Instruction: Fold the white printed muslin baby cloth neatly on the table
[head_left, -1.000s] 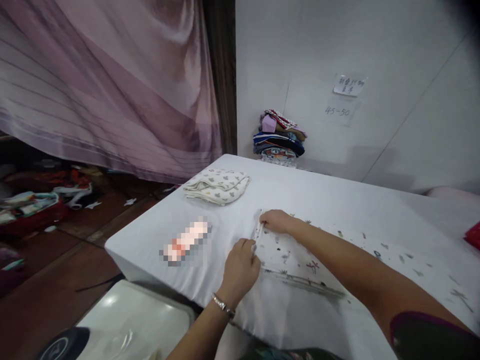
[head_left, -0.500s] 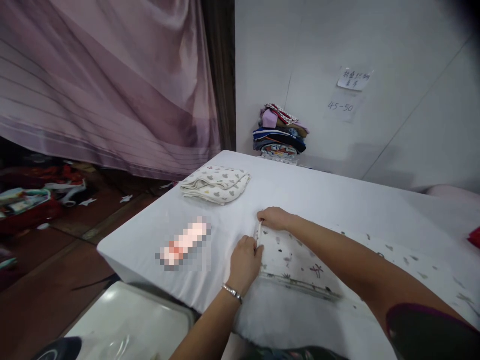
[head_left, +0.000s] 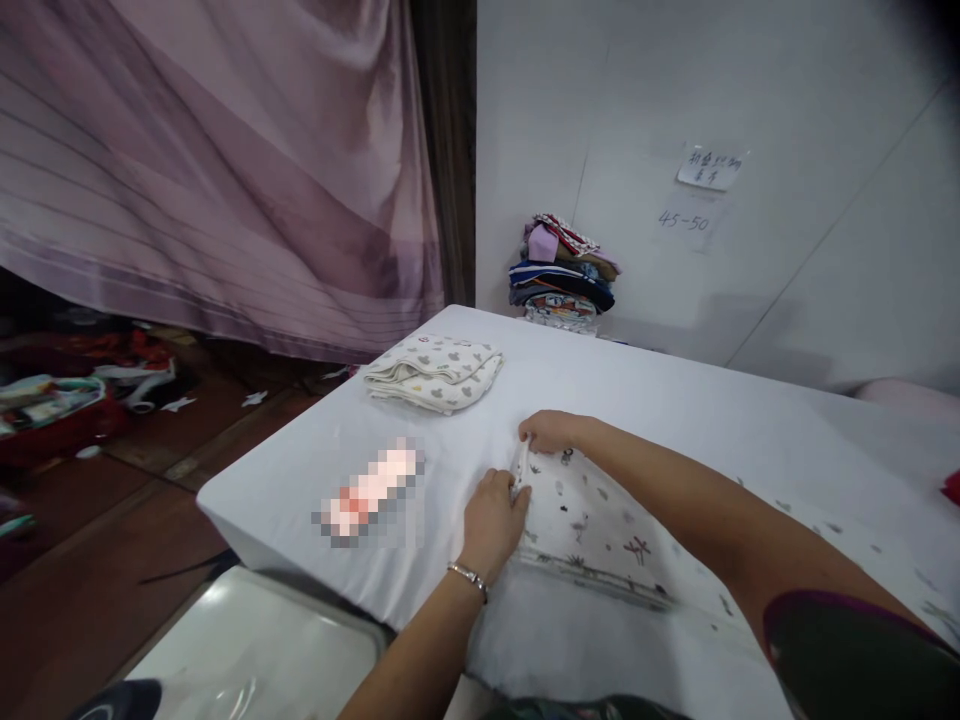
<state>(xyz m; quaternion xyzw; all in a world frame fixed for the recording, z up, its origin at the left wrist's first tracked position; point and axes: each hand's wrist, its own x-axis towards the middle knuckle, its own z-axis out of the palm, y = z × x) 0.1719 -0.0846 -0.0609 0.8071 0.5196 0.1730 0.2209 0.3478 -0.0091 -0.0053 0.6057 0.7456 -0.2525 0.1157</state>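
A thin white cotton cloth printed with small grey and reddish figures (head_left: pixel 589 515) lay on the desk draped in smooth white fabric (head_left: pixel 300 465), in front of the person. Part of it was folded into a layered panel whose edges showed on the near side; the rest stretched off to the right beneath the right forearm. The left hand (head_left: pixel 493 520), with a shiny silver-coloured bracelet (head_left: pixel 468 578) at its wrist, had its grip closed on the panel's left edge, thumb and fingers together. The right hand (head_left: pixel 556 432) reached across the panel, its grip pinched on the same edge near the far corner.

Beyond the hands, well apart from the panel, sat a folded cream cloth with grey cloud-like prints (head_left: pixel 435 378). Nearer, to the left of the left hand, lay a long pale and reddish object (head_left: pixel 371 492), pixelated past recognition. Past the desk's far edge, a multicoloured stack of folded textiles (head_left: pixel 561 268) stood against the plain pale wall (head_left: pixel 787 90).
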